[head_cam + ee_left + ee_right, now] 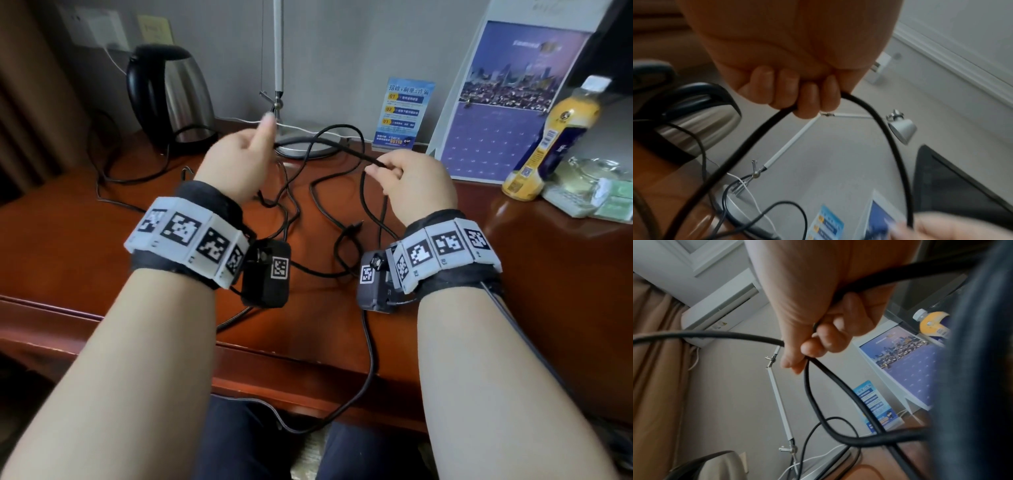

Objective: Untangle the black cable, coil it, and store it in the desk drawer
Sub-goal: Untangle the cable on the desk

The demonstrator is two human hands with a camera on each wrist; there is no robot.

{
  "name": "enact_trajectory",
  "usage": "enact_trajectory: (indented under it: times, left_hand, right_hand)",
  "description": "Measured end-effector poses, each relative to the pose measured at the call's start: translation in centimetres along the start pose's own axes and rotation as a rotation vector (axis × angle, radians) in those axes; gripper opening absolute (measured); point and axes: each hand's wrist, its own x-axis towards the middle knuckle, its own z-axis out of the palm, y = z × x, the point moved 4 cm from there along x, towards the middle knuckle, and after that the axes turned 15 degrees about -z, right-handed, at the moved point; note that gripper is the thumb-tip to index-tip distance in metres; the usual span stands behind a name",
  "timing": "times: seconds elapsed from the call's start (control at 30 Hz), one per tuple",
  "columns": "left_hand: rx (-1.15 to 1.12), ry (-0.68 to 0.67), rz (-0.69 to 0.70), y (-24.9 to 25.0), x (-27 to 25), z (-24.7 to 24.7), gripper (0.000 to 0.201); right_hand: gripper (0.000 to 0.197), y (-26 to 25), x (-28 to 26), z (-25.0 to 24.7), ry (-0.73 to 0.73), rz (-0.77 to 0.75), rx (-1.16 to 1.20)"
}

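Black and slack, the cable (337, 161) loops over the reddish wooden surface (68, 240) in front of the lamp base (301, 145), one run hanging off the near edge. Left of the lamp base stands a steel kettle (178, 96). The left hand (239, 161), just in front of the lamp base, curls its fingers (807, 100) round the cable. Right of it, the right hand (414, 185) pinches another stretch. Farther right stand a blue card (404, 113), a calendar (507, 102) and a yellow bottle (551, 137).
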Motion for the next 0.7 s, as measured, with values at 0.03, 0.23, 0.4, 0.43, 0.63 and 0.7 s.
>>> enact_trajectory:
  times: [0.03,0.23,0.4,0.43,0.63,0.7]
  left_hand:
    - [-0.067,0.014,-0.028,-0.3,0.2,-0.5,0.048]
    - [0.194,0.036,0.005,-0.8,0.8,0.3,0.042]
    - [0.283,-0.061,0.143,1.7,0.0,2.3,0.044]
    - [0.332,-0.113,0.181,2.2,-0.3,3.0,0.047]
    - [0.47,-0.207,0.243,2.4,-0.9,4.8,0.035]
    - [0.421,-0.132,0.169,2.0,-0.8,4.3,0.036]
  right_hand:
    - [0.025,0.1,0.0,0.0,-0.001,0.005,-0.002]
    - [0.034,-0.6,0.2,0.5,-0.053,0.033,0.021]
    - [0.03,-1.7,0.6,1.0,-0.12,0.014,-0.045]
    - [0.029,-1.9,0.7,1.0,-0.125,0.011,-0.058]
    - [0.022,-2.0,0.6,1.0,-0.13,-0.014,-0.048]
    - [0.023,-1.4,0.5,1.1,-0.1,0.012,-0.025]
